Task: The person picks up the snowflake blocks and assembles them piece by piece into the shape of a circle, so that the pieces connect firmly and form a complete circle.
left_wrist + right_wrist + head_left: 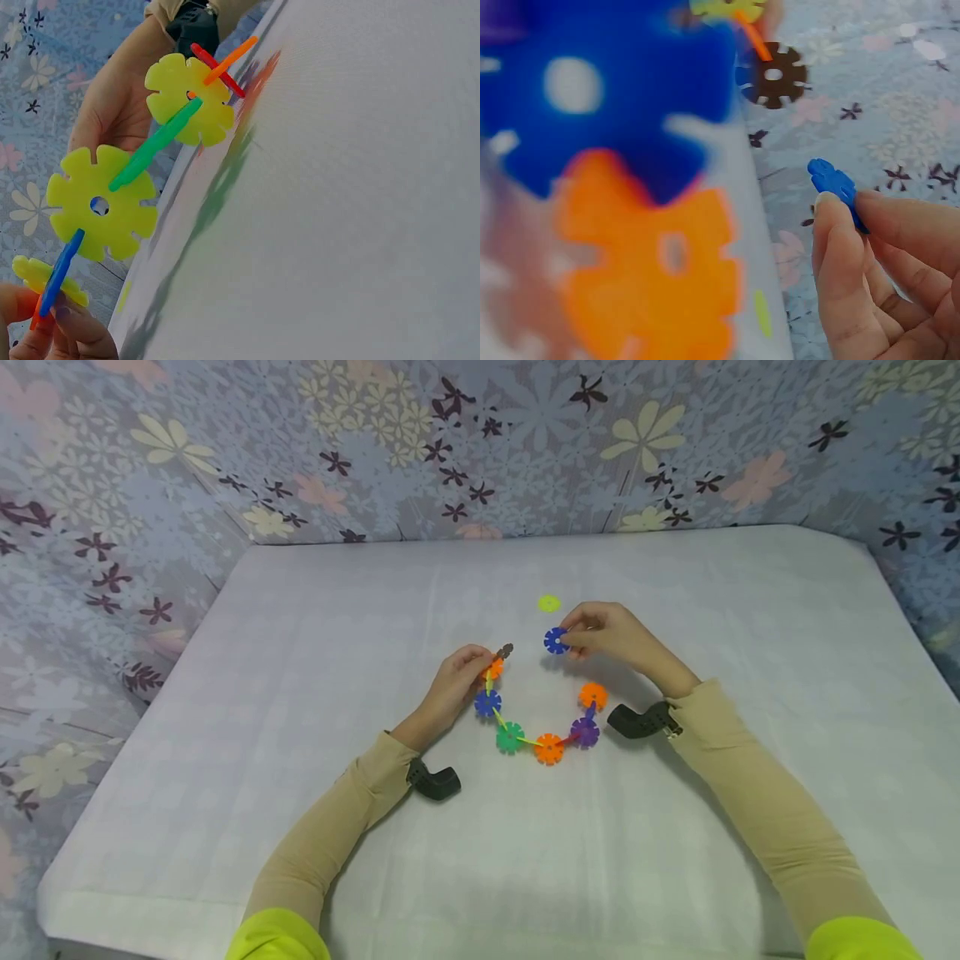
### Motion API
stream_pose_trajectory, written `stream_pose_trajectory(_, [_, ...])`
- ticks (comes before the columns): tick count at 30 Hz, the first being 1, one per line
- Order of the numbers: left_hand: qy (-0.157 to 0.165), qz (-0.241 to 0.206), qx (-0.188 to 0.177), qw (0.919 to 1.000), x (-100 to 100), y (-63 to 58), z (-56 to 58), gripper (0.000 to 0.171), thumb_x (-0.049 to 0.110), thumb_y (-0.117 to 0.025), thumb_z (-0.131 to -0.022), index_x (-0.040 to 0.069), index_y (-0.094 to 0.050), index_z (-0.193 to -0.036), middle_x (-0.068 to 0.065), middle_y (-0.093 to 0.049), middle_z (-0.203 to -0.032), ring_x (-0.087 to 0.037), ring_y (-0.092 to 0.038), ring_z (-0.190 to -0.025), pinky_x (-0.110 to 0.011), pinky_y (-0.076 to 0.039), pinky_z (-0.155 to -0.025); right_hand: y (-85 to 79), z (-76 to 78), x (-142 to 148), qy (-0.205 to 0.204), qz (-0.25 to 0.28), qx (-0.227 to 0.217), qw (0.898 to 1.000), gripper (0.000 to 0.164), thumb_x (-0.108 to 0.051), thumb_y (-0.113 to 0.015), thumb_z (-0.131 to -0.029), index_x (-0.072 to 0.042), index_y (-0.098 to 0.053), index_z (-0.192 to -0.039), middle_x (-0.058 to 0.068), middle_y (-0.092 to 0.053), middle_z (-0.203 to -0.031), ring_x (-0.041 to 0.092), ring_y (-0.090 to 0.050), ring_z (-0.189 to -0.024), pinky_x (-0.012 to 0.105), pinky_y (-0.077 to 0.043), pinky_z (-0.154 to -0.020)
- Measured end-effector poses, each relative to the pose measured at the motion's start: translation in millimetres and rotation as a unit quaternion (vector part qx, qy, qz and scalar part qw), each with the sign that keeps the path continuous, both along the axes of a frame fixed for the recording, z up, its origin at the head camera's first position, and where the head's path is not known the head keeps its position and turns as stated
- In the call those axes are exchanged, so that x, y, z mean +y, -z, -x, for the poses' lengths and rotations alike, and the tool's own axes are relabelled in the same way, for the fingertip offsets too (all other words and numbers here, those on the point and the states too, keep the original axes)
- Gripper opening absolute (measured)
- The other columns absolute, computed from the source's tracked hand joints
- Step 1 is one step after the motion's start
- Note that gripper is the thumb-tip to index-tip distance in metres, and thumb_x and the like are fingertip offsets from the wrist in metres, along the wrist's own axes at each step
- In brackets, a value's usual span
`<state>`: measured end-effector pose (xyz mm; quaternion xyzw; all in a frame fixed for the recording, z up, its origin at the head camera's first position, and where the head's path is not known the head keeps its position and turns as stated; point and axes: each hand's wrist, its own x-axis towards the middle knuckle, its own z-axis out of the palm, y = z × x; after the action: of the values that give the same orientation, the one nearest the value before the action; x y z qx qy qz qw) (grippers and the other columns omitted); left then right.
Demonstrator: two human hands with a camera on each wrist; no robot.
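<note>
My left hand [450, 685] pinches one end of a curved chain of slotted plastic flower discs, at an orange disc [495, 669]. A brown disc [787, 88] sticks out past those fingers at the chain's tip. From there the chain hangs round through blue, yellow, green [510, 737], orange [549, 749] and purple [585, 732] discs to another orange disc [593, 697] at the free end. My right hand [611, 631] holds a single blue disc [556, 641] between thumb and fingers, apart from the brown tip. The right wrist view shows this loose disc nearly edge-on.
A lone yellow-green disc [550, 603] lies on the white-covered table [337, 610], just beyond my right hand. Flower-patterned fabric [525, 452] rises behind the table's back edge. Black camera mounts [438, 782] jut from both wrists.
</note>
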<state>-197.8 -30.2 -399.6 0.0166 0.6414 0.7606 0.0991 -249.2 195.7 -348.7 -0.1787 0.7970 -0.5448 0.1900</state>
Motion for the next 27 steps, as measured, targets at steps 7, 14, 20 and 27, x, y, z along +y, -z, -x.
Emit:
stream_pose_trajectory(7, [0.026,0.023,0.009,0.9994,-0.2,-1.5,-0.6,0.020,0.018,-0.049,-0.078,-0.002,-0.049,-0.085,-0.004,-0.045,-0.067,-0.011,-0.039,-0.052,-0.020,-0.034,-0.047,1.3,-8.4,-13.9,0.006,0.038,-0.020,0.999,0.025,-0.016,-0.057,-0.072,0.001,-0.048,-0.088,0.020,-0.053,-0.068,0.033,-0.051,-0.060,0.036,-0.042,-0.055])
stream_pose_trajectory(14, [0.072,0.024,0.045,0.9961,-1.2,0.1,-1.4,0.022,0.018,-0.048,-0.079,-0.002,-0.050,-0.087,-0.007,-0.048,-0.068,-0.012,-0.039,-0.051,-0.020,-0.034,-0.046,11.0,-14.4,-25.6,0.018,0.058,-0.032,0.998,0.023,-0.015,-0.056,-0.073,0.003,-0.046,-0.086,0.023,-0.052,-0.071,0.030,-0.052,-0.059,0.034,-0.043,-0.054])
stream_pose_trajectory(20, [0.076,0.050,0.063,0.9938,-0.2,2.6,-0.6,0.023,0.021,-0.048,-0.079,-0.001,-0.051,-0.086,-0.007,-0.049,-0.067,-0.013,-0.038,-0.050,-0.021,-0.033,-0.046,15.3,-14.7,-25.1,0.022,0.064,-0.024,0.997,0.023,-0.016,-0.056,-0.073,0.002,-0.047,-0.085,0.023,-0.053,-0.072,0.028,-0.053,-0.058,0.033,-0.043,-0.053])
stream_pose_trajectory(27, [0.075,0.070,0.070,0.9923,-1.6,2.4,-1.5,0.023,0.021,-0.048,-0.079,0.000,-0.052,-0.085,-0.006,-0.049,-0.061,-0.013,-0.038,-0.048,-0.023,-0.032,-0.046,20.5,-15.9,-29.7,0.024,0.091,-0.025,0.995,0.023,-0.013,-0.055,-0.073,0.006,-0.048,-0.084,0.022,-0.054,-0.074,0.026,-0.053,-0.058,0.033,-0.043,-0.053])
